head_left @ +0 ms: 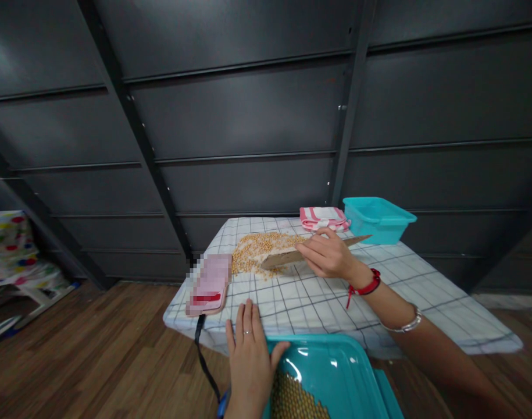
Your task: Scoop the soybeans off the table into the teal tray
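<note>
My right hand is closed on a flat brown strip, slanted over the cloth; cardboard or wood, I cannot tell which. The strip's left end touches a spread of small yellow grains that look like soybeans. My left hand lies with fingers stretched out at the left rim of a teal plastic tub, its thumb over the rim. Inside the tub, below the table's front edge, is a heap of darker round grains.
A white checked cloth covers the table. On its left lies a pink phone-like object, partly blurred, near a black strap. A folded pink-striped towel and a turquoise basin stand at the back right, before a dark panelled wall.
</note>
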